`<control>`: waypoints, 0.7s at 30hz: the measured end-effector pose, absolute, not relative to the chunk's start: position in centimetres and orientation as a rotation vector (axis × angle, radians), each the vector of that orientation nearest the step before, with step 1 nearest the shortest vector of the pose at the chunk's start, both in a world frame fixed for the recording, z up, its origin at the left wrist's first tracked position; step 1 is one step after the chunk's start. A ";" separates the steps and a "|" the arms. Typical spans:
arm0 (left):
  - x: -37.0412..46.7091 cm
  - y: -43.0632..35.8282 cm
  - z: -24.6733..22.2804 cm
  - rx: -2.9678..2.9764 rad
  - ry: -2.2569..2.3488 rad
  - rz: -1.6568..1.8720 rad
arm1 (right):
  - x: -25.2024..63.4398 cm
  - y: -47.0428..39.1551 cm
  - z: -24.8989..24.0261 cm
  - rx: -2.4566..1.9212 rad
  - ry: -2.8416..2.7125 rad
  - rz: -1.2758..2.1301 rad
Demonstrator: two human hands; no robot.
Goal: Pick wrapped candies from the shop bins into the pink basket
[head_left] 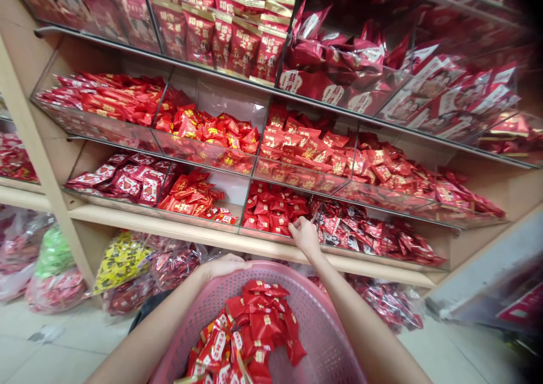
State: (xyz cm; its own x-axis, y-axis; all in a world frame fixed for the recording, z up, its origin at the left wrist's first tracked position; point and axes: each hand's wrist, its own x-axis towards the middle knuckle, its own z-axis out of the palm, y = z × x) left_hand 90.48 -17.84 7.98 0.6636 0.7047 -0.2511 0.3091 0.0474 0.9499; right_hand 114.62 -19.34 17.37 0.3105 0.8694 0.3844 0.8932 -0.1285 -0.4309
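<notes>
A pink perforated plastic basket (333,339) is in front of me, holding a heap of small red wrapped packets (265,324) with gold print. My left hand (223,265) is closed over the far-left part of its rim. Beyond the basket, my right hand (304,237) is at the front edge of a lowest-shelf bin of red packets (271,208). Its fingers are curled together beside the clear front panel (263,232). Whatever is between those fingertips, if anything, is hidden.
Clear-fronted bins of red packets (212,129) fill the wooden shelves (169,225) above. On the floor underneath stand bulging plastic bags, one with yellow packets (123,259) and one with a green top (55,251). A wooden upright (51,163) divides the shelving at left.
</notes>
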 end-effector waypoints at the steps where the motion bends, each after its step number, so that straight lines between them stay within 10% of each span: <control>1: 90.4 -17.9 8.0 1.556 0.870 0.371 | 114.6 -19.3 17.3 -2.005 -1.552 -0.045; 21: 90.4 -18.2 8.9 1.557 0.880 0.373 | 115.2 -17.7 17.2 -1.673 -1.289 0.615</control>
State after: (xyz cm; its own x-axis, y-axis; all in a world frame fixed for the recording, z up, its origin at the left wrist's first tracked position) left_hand 90.36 -18.22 8.87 0.6567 0.7122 -0.2481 0.3173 0.0375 0.9476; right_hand 115.21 -17.74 17.19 0.3301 0.9341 0.1359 0.4818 -0.0429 -0.8752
